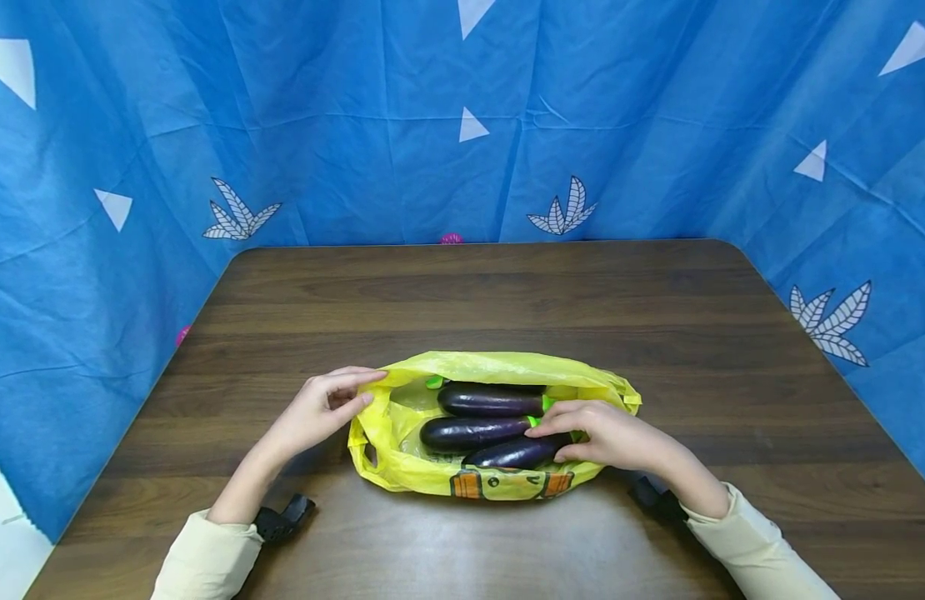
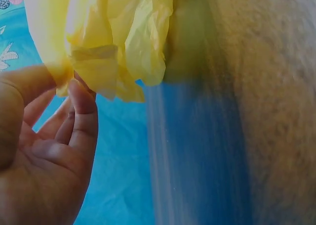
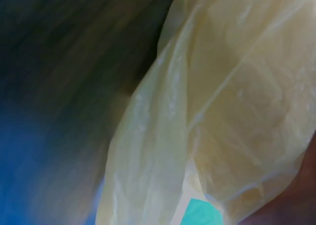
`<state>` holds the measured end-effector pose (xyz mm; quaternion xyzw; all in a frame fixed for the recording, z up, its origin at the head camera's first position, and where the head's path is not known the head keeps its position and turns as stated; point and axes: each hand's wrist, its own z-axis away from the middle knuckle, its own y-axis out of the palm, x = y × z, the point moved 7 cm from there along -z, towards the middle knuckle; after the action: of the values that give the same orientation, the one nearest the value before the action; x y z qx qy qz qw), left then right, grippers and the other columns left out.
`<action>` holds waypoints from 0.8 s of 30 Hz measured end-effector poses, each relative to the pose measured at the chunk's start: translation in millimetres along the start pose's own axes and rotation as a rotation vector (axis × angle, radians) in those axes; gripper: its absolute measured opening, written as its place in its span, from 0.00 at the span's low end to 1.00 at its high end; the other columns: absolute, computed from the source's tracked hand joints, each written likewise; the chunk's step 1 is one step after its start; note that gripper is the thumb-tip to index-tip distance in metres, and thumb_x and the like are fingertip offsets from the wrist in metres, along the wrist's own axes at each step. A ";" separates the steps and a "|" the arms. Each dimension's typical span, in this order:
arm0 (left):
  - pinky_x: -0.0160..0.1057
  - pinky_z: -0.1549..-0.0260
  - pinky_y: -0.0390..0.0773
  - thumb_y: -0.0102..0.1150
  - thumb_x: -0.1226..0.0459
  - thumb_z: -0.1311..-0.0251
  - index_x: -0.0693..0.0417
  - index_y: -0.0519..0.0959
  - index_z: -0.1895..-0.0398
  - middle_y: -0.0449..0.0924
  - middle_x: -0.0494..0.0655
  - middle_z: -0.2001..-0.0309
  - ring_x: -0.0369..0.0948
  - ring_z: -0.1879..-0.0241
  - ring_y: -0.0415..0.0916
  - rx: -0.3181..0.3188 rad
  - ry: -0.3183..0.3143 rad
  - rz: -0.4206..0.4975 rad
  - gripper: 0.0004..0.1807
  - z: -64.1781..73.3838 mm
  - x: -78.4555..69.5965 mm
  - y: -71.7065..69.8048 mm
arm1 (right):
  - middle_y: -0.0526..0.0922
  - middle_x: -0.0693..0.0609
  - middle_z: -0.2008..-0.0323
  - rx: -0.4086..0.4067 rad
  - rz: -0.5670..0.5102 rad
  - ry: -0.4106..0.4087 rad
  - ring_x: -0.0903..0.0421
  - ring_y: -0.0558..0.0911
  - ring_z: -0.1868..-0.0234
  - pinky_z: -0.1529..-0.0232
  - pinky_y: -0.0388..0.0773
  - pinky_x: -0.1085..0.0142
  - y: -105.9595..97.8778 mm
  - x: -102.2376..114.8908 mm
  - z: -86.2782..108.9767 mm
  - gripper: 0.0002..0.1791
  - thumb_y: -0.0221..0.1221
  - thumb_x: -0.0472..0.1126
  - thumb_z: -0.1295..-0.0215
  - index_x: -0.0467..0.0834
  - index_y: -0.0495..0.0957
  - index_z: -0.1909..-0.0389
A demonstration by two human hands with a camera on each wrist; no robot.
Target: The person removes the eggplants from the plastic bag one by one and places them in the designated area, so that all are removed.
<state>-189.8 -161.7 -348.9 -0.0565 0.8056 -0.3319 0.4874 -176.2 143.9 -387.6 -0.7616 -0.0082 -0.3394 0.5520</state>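
Yellow plastic bag [image 1: 425,477] on the desk [image 1: 462,300], near side: L hand [image 1: 320,408] pinches its left rim, prob. so the mouth gapes; R hand's [image 1: 605,435] grip curls round the near eggplant [image 1: 511,453] by its right end, maybe for easy hold, w/ other eggplants [image 1: 488,402] alongside.

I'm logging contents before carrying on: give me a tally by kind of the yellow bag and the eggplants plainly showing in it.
Yellow bag: 1
Eggplants: 3
Total: 4
Not counted: a green tip by the far eggplant's left end may belong to another, mostly hidden.
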 end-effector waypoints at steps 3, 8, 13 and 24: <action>0.33 0.78 0.72 0.61 0.79 0.47 0.72 0.74 0.46 0.75 0.60 0.53 0.37 0.74 0.70 0.031 -0.030 0.034 0.22 2.0 11.3 3.4 | 0.78 0.58 0.54 0.003 0.006 -0.004 0.63 0.77 0.59 0.63 0.75 0.70 0.9 0.1 -0.6 0.24 0.67 0.38 0.45 0.45 0.78 0.45; 0.33 0.80 0.73 0.67 0.74 0.49 0.66 0.70 0.39 0.72 0.55 0.50 0.36 0.77 0.69 0.115 -0.034 0.073 0.31 5.4 28.7 9.6 | 0.78 0.58 0.52 -0.003 0.012 0.004 0.63 0.77 0.57 0.61 0.75 0.69 1.5 -0.2 -1.4 0.23 0.66 0.39 0.44 0.46 0.78 0.45; 0.34 0.79 0.74 0.67 0.71 0.48 0.65 0.69 0.38 0.72 0.55 0.49 0.37 0.77 0.71 0.147 -0.013 0.092 0.32 6.2 29.9 10.4 | 0.78 0.58 0.52 -0.015 0.001 -0.006 0.62 0.77 0.56 0.61 0.75 0.69 2.0 -0.6 -2.7 0.22 0.66 0.38 0.44 0.46 0.78 0.46; 0.33 0.77 0.74 0.66 0.71 0.48 0.64 0.68 0.37 0.72 0.55 0.47 0.36 0.75 0.71 0.152 -0.053 0.063 0.32 6.5 29.8 12.8 | 0.78 0.59 0.54 -0.022 0.050 -0.006 0.64 0.75 0.58 0.61 0.75 0.68 4.6 -0.7 -4.2 0.22 0.67 0.40 0.45 0.47 0.79 0.47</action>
<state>-196.8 -167.2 -380.7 -0.0028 0.7664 -0.3748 0.5216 -177.0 138.7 -391.2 -0.7685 0.0129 -0.3234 0.5519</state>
